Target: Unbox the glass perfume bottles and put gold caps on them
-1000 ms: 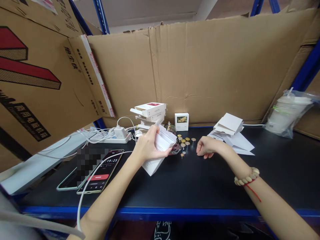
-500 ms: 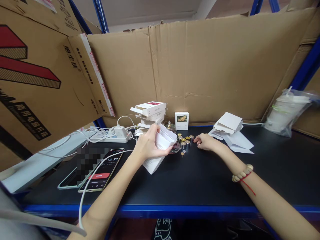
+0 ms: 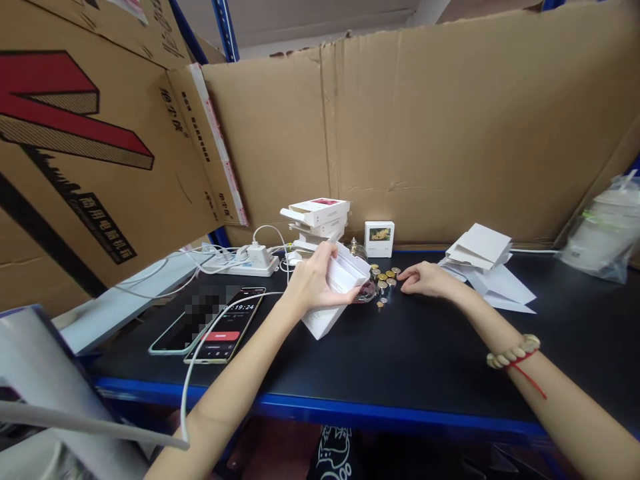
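One open white box (image 3: 346, 270) is pinched between the thumb and fingers of the left hand (image 3: 320, 283), tilted above the desk (image 3: 400, 360) in front of a stack of cartons (image 3: 323, 213). The right hand (image 3: 425, 280) is held low with its fingers bent, just beside a cluster of small metal cylinders (image 3: 383, 285); whether one is gripped cannot be told. Behind the cylinders a picture-printed box (image 3: 379, 240) is stood upright, and folded white card (image 3: 483, 250) is heaped beyond the right hand.
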Demonstrator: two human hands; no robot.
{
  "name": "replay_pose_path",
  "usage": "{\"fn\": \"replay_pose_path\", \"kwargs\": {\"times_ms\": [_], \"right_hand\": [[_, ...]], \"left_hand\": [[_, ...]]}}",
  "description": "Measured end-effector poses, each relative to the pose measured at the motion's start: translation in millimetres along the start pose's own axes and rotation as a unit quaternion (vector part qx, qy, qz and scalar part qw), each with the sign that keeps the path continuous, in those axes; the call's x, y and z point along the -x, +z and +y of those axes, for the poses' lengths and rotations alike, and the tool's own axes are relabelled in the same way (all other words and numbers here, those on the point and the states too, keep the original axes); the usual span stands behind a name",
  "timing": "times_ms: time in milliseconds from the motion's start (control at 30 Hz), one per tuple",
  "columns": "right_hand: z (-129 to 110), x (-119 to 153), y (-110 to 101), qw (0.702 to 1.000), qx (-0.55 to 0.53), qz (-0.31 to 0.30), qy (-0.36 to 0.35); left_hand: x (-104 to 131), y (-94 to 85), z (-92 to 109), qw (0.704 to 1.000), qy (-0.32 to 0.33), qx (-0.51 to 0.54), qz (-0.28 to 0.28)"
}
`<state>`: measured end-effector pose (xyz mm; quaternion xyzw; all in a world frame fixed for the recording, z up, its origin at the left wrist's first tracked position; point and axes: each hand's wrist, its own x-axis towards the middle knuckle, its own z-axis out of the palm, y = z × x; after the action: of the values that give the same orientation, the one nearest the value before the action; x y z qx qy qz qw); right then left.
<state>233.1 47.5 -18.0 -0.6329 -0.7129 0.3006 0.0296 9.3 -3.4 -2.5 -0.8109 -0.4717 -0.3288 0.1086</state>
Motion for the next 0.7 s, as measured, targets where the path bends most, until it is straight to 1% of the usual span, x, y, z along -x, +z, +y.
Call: {"fn": "replay_pose_path", "kwargs": {"times_ms": [100, 233, 300, 467, 533, 700], "right_hand": [[-4, 3, 0, 1.0, -0.001, 0.006, 0.007], [-6, 6, 0, 1.0, -0.011, 0.004, 0.017], [-8, 9, -1, 1.0, -0.02, -0.007, 0.021], [-13, 14, -2, 0.997, -0.048, -0.062, 0.014], [-12, 14, -2, 0.996, -0.054, -0.073, 0.012], [-4, 8, -1, 0.998, -0.046, -0.051, 0.01]], "left_hand": [[0, 0.4, 0, 1.0, 0.014, 0.002, 0.012], [0, -0.1, 1, 1.0, 0.023, -0.001, 0.012], [0, -0.2, 1, 0.999, 0.031, -0.002, 0.012], [0, 0.6, 1, 0.999, 0.046, -0.003, 0.017], [0, 1.0, 0, 0.999, 0.047, -0.002, 0.021], [1, 0.6, 0, 0.999, 0.044, 0.003, 0.02]]}}
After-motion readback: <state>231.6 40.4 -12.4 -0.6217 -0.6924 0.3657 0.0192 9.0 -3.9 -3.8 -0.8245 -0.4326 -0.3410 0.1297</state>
